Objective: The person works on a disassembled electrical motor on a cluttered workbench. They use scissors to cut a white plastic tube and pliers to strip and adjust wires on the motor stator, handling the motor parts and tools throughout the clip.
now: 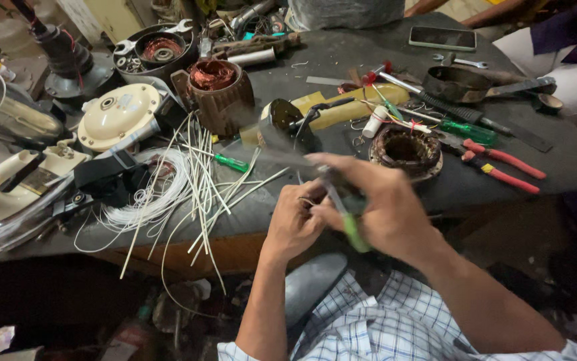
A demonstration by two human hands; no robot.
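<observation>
At the frame's centre, the right hand (385,210) grips a green-handled tool (350,226); the left hand (295,224) pinches a thin wire (304,200) beside it.

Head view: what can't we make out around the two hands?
- Thin grey tool with green handle in the right hand: motion-blurred, tip and type unclear.
- Left hand: whatever its fingers pinch is hidden behind the right hand.
- Round black part on the dark workbench: smeared by blur.
- Red-handled pliers: jaws partly lost among clutter.
- Person at top right: cut off by the frame edge.
</observation>
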